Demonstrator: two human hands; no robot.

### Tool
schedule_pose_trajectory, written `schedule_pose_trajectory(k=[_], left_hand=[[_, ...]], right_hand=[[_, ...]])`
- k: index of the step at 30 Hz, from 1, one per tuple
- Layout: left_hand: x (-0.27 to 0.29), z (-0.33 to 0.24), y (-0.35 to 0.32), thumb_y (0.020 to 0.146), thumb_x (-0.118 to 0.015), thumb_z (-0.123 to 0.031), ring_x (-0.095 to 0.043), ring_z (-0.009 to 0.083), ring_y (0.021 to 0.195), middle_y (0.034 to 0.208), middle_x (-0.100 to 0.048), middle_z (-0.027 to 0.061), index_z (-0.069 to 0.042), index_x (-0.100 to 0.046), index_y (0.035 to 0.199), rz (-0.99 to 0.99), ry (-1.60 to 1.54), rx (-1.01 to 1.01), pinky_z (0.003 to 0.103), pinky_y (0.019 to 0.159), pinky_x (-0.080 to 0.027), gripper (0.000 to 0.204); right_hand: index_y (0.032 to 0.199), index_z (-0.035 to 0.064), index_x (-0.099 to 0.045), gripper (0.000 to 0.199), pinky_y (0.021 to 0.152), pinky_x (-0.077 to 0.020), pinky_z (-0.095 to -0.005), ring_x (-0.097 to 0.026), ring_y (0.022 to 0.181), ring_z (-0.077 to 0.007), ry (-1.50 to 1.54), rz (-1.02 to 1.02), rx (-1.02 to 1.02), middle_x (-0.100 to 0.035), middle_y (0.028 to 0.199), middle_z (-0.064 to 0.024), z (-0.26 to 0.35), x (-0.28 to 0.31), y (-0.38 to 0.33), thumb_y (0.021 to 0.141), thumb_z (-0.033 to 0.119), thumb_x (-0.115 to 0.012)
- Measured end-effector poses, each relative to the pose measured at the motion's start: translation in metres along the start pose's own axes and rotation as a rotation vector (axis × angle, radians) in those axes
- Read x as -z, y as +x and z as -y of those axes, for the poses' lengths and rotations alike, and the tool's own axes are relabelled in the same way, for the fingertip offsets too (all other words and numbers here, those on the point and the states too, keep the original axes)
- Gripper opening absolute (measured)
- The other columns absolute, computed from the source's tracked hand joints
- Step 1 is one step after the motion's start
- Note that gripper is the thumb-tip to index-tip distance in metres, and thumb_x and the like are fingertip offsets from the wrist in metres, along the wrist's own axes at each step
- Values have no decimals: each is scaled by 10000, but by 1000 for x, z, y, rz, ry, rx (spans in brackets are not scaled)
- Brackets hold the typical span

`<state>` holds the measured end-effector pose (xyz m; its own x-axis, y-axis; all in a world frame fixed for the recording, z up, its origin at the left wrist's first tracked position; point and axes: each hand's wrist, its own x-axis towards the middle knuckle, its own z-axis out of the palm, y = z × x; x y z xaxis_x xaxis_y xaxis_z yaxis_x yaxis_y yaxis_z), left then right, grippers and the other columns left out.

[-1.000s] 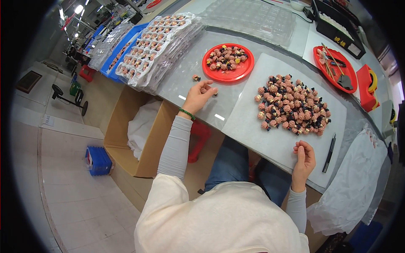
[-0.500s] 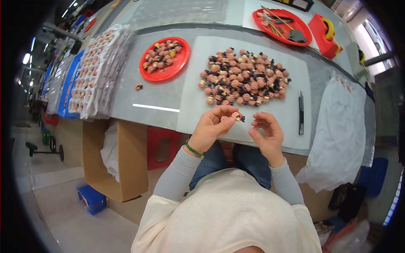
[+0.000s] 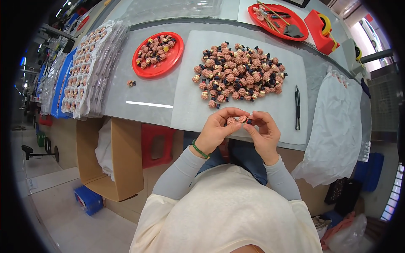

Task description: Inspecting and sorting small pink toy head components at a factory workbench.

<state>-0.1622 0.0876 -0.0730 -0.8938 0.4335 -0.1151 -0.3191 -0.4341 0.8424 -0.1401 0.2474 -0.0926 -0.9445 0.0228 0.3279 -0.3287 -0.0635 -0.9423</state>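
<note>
My left hand (image 3: 214, 131), with a green bracelet at the wrist, pinches a small pink-haired figurine (image 3: 241, 119) over the near edge of the white mat (image 3: 185, 80). A second pink, bumpy piece (image 3: 230, 120) shows between the same fingers. My right hand (image 3: 265, 137) closes its thumb and fingers on the dark end of the first figurine, so both hands meet there. Fingers hide part of both pieces. Beyond them lies a heap of similar pink, cream and dark-blue figurines (image 3: 240, 74).
A red plate (image 3: 177, 57) with more figurines stands left, a lone figurine (image 3: 131, 83) near it. Stacked clear trays (image 3: 97, 71) fill the far left. Pens (image 3: 297, 107) lie right, beside a white bag (image 3: 333, 130). A red tool tray (image 3: 303, 26) and tape dispenser (image 3: 314, 31) stand behind.
My right hand has moved left from apart to touching the figurine in my left hand, its fingers closing on the dark end. The whole view has shifted slightly.
</note>
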Motion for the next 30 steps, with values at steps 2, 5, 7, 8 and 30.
schedule_pose_trajectory(k=[2,5,7,8,30], left_hand=[[2,0,0,837,-550,2,-522,86,889,1061,-565,62,5,-512,1122,-21,33,5,220,786,-426,287],[9,1,0,867,-506,-21,-525,91,886,1076,-561,71,3,-489,1153,-42,-80,17,210,747,-423,288],[9,-1,-1,878,-484,-28,-530,97,919,1088,-558,78,6,-478,1166,-43,-227,18,212,758,-425,289],[6,-3,-3,891,-473,-49,-530,101,937,1098,-554,82,9,-467,1180,-72,-201,23,214,768,-428,294],[-6,12,1,825,-580,7,-576,167,916,1061,-563,122,54,-465,1137,-163,-31,126,274,781,-501,336]], right_hand=[[1050,-10,-550,336,766,-469,-251,-543,887,-145,-7,6,11,-535,1002,-87,-2,1,0,739,-54,-669],[1039,-14,-554,324,762,-466,-248,-542,882,-141,-27,16,27,-540,993,-85,-2,4,2,738,-59,-667],[1033,-17,-556,316,759,-465,-246,-542,879,-139,-40,23,33,-540,994,-85,1,6,3,740,-59,-665],[1022,-21,-562,295,753,-464,-242,-541,876,-136,-7,38,10,-539,993,-86,2,7,3,746,-54,-661],[1040,1,-560,340,677,-488,-307,-581,785,-239,-623,298,85,-517,965,-121,53,8,13,745,135,-664]])
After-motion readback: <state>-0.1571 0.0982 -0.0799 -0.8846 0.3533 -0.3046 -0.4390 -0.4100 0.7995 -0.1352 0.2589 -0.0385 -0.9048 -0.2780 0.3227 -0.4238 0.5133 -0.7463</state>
